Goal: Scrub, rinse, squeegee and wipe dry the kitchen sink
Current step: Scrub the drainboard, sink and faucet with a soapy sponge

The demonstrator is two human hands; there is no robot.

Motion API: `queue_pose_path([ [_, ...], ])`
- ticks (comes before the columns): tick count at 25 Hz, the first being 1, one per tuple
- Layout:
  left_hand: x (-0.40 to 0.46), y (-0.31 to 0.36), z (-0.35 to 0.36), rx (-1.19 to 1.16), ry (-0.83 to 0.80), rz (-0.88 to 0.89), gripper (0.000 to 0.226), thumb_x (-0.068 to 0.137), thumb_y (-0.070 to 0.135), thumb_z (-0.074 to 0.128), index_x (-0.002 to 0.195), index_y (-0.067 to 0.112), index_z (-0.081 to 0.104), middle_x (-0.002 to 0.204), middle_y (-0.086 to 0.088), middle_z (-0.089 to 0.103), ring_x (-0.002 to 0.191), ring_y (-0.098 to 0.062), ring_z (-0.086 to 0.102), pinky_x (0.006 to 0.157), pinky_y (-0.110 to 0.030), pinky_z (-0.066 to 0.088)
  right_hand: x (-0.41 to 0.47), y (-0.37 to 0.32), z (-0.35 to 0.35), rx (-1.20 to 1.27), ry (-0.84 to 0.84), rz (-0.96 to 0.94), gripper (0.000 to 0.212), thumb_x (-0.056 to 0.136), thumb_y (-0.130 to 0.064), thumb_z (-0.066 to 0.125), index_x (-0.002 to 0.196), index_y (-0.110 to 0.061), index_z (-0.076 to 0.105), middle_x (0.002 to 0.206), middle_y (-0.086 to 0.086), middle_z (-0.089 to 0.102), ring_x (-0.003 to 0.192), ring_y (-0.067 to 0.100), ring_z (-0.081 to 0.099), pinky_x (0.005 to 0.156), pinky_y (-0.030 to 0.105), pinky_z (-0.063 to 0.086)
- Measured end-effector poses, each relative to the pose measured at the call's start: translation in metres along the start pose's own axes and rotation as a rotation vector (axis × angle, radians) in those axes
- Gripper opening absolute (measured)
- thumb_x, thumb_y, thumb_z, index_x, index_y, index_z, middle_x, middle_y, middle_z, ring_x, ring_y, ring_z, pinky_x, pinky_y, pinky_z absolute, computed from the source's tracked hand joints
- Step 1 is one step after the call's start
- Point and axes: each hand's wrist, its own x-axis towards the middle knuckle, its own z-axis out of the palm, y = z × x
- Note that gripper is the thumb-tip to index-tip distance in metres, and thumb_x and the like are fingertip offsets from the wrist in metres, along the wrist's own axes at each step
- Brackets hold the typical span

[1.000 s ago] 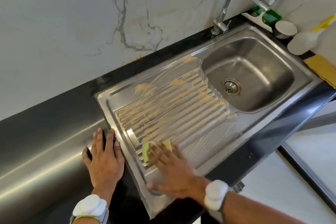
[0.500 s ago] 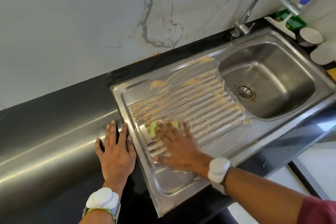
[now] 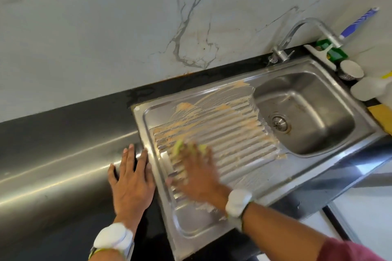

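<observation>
Spreading across the dark table [image 3: 63, 154], the steel sink [image 3: 360, 140] lies with its ribbed drainboard on the left and its basin on the right, orange-tan paste smeared over the ribs. The tap [image 3: 297, 34] stands at the far edge; beyond it a squeegee [image 3: 360, 21] leans on the wall, its blade partly hidden. A white bottle [image 3: 369, 89] is cut off at the right edge. The left hand [image 3: 131, 180] rests flat on the table, fingers straight and spread, just beside the sink's left rim. The right hand [image 3: 197, 174] is motion-blurred, pressing a yellow-green sponge [image 3: 180, 146] onto the drainboard; whether its fingers curl round the sponge I cannot tell.
</observation>
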Motion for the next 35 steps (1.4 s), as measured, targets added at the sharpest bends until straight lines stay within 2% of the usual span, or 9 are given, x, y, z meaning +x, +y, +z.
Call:
queue_pose_path([
  [3,0.001,0.004,0.001,-0.033,0.015,-0.013,0.054,0.103,0.045,0.027,0.15,0.029,0.049,0.166,-0.005,0.032,0.156,-0.023,0.024,0.121,-0.058,0.016,-0.013,0.035,-0.005,-0.109,0.023,-0.205,0.091,0.093,-0.086,0.014,0.165,-0.031,0.003,0.173,-0.007,-0.013,0.158,0.021,-0.018,0.121,0.064,-0.017],
  [9,0.004,0.006,0.0,0.009,-0.02,0.008,0.055,0.105,0.045,0.025,0.154,0.03,0.045,0.168,-0.003,0.03,0.157,-0.021,0.021,0.123,-0.056,0.013,0.061,0.084,-0.041,-0.025,0.197,0.344,0.102,0.088,-0.089,-0.002,0.165,-0.021,-0.002,0.171,0.0,-0.018,0.16,0.029,-0.011,0.122,0.065,-0.009],
  [12,0.001,0.001,0.002,-0.073,0.02,-0.042,0.054,0.106,0.043,0.024,0.152,0.028,0.049,0.166,0.001,0.035,0.156,-0.016,0.024,0.124,-0.053,0.015,0.062,0.005,-0.004,-0.099,0.169,-0.137,0.082,0.1,-0.076,0.007,0.164,-0.026,0.013,0.173,0.0,-0.002,0.161,0.03,0.002,0.121,0.069,0.005],
  [15,0.006,0.004,0.002,-0.161,0.071,-0.113,0.057,0.108,0.042,0.021,0.148,0.021,0.054,0.161,0.004,0.041,0.153,-0.012,0.029,0.125,-0.052,0.018,0.002,0.02,0.018,-0.216,0.219,-0.379,0.078,0.103,-0.073,0.012,0.165,-0.025,0.006,0.173,0.0,0.003,0.16,0.027,0.0,0.123,0.062,-0.007],
  [20,0.007,0.003,0.003,-0.092,0.024,-0.07,0.057,0.11,0.043,0.018,0.152,0.021,0.048,0.163,0.004,0.039,0.155,-0.011,0.023,0.125,-0.048,0.015,-0.028,0.052,0.026,-0.229,0.221,-0.21,0.083,0.102,-0.075,0.022,0.164,-0.02,0.022,0.173,0.002,0.012,0.158,0.029,0.018,0.12,0.061,0.006],
  [24,0.007,0.001,0.005,-0.087,0.017,-0.101,0.058,0.11,0.044,0.016,0.152,0.023,0.049,0.164,0.009,0.035,0.156,-0.005,0.018,0.126,-0.046,0.014,0.078,-0.014,-0.026,0.041,0.16,-0.057,0.096,0.094,-0.084,0.0,0.166,-0.02,0.004,0.172,-0.003,-0.015,0.159,0.021,-0.015,0.123,0.064,-0.01],
  [27,0.007,0.002,0.005,-0.093,0.033,-0.107,0.058,0.11,0.043,0.015,0.151,0.022,0.051,0.162,0.009,0.039,0.155,-0.004,0.019,0.127,-0.046,0.016,0.139,-0.036,-0.057,0.044,0.13,-0.031,0.106,0.088,-0.09,-0.001,0.166,-0.017,0.006,0.173,-0.001,-0.013,0.16,0.023,-0.014,0.123,0.063,-0.014],
  [31,0.007,0.0,0.002,-0.269,0.142,-0.131,0.06,0.111,0.045,0.016,0.153,0.017,0.048,0.156,0.004,0.049,0.152,-0.005,0.03,0.126,-0.047,0.018,0.066,-0.04,-0.022,-0.053,0.118,-0.189,0.102,0.091,-0.087,0.002,0.166,-0.018,0.01,0.174,0.001,-0.01,0.159,0.024,-0.015,0.124,0.063,-0.01],
  [35,0.008,0.001,0.001,-0.307,0.193,-0.116,0.059,0.111,0.044,0.019,0.151,0.013,0.051,0.151,-0.001,0.055,0.149,-0.01,0.038,0.125,-0.049,0.022,-0.084,-0.003,0.055,-0.294,0.043,-0.377,0.076,0.099,-0.07,0.034,0.157,-0.022,0.041,0.17,0.006,0.028,0.153,0.031,0.034,0.123,0.062,-0.002],
])
